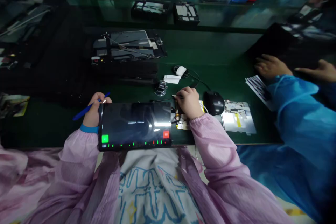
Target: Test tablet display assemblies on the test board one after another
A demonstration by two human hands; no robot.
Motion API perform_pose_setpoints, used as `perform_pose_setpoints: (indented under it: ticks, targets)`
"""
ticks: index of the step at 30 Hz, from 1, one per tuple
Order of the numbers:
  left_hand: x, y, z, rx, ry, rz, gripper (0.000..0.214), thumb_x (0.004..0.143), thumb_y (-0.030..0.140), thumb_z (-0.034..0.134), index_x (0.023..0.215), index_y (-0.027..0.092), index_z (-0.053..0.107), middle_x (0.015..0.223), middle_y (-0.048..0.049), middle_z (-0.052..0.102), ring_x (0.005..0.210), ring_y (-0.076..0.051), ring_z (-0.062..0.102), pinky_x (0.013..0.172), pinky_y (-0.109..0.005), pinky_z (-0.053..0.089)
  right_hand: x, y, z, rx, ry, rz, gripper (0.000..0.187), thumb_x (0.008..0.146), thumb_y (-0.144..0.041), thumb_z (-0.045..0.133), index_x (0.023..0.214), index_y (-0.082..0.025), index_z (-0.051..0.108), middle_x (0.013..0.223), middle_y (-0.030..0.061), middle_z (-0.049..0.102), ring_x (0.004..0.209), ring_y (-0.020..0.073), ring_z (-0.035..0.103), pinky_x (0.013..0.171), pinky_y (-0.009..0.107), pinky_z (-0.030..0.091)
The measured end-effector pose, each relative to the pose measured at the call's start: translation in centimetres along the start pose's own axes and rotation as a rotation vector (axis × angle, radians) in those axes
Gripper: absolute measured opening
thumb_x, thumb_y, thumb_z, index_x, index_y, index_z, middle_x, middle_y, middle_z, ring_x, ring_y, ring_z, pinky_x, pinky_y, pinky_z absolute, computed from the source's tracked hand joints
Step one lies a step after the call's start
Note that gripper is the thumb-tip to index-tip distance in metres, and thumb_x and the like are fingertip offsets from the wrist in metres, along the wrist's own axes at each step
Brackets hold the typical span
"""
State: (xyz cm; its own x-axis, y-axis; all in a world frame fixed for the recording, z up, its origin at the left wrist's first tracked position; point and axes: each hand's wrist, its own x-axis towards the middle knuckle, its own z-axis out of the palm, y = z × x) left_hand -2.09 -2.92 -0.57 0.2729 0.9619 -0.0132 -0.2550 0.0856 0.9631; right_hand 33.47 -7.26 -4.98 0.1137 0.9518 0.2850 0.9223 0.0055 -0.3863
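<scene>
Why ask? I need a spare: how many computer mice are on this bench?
1: a black computer mouse, right of the person's right hand, on the green bench. Others could be hidden elsewhere.

Glossy black glass on the tablet (135, 120) at near centre, smooth shiny plastic on the mouse (214, 103) right of it, matt green bench mat (210, 49), crinkled pink cloth sleeves (212, 143)
</scene>
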Motion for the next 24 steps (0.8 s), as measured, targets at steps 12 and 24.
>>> perform_pose_setpoints:
  ticks: [12, 24]
  targets:
    - [0.4, 0.8, 1.2, 0.096, 0.038, -0.006, 0.061, 0.056, 0.069, 0.075, 0.078, 0.022, 0.043, 0.065, 0.0010, 0.056, 0.058, -0.015, 0.053, 0.047, -0.024, 0.042, -7.4, -2.1, -4.4, 0.561, -0.089, -0.180, 0.006, 0.088, -0.024, 0.062, 0.086, -0.018, 0.061, 0.082, 0.0045, 0.068, 0.076, 0.0158, 0.063, 0.067, 0.029, 0.050]
    - [0.9, 1.2, 2.0, 0.190, 0.091, -0.013, 0.062, 0.051, 0.073, 0.074, 0.073, 0.023, 0.045, 0.062, 0.0026, 0.055, 0.057, -0.015, 0.052, 0.043, -0.024, 0.038, -8.2, -1.8, -2.7, 0.581, 0.013, -0.239, 0.009, 0.090, -0.026, 0.059, 0.085, -0.018, 0.062, 0.077, 0.0050, 0.067, 0.072, 0.0162, 0.059, 0.064, 0.030, 0.048]
